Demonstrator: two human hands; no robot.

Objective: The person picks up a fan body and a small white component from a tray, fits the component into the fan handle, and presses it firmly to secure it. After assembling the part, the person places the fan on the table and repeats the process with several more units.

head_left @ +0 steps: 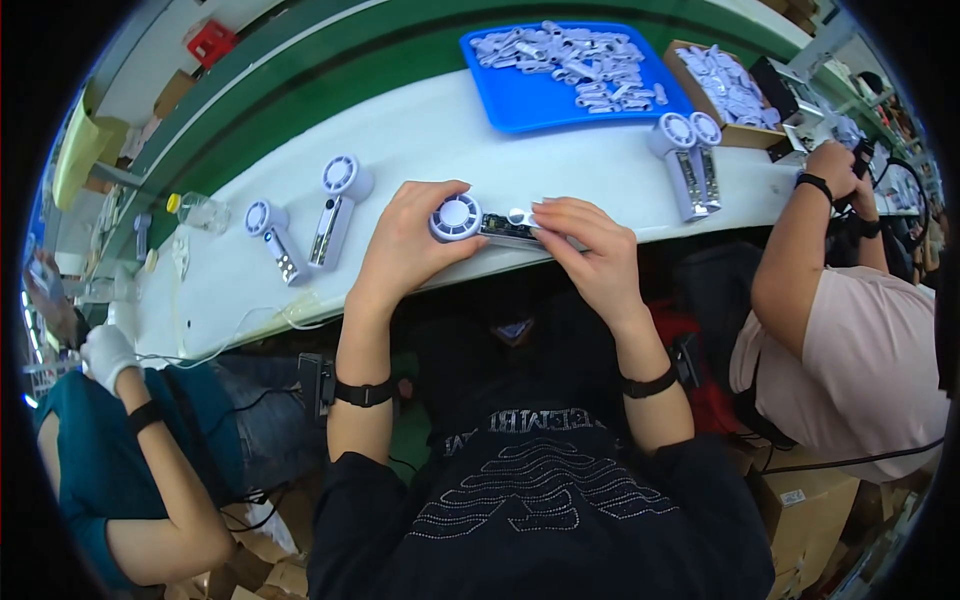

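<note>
Just over the table's front edge, I hold a lavender handheld fan sideways between both hands. My left hand is wrapped round its round head. The thumb and fingers of my right hand pinch the handle's far end, where a small white part shows at the fingertips; its kind is unclear. The handle is uncovered, with a dark circuit board in it. Left of my hands, two similar fans with uncovered handles lie on the table, a nearer one and a farther one.
A blue tray of small lavender parts lies at the back of the white table. Beside it are a cardboard box of pale parts and two more fans. A bottle lies at left. Co-workers sit on both sides.
</note>
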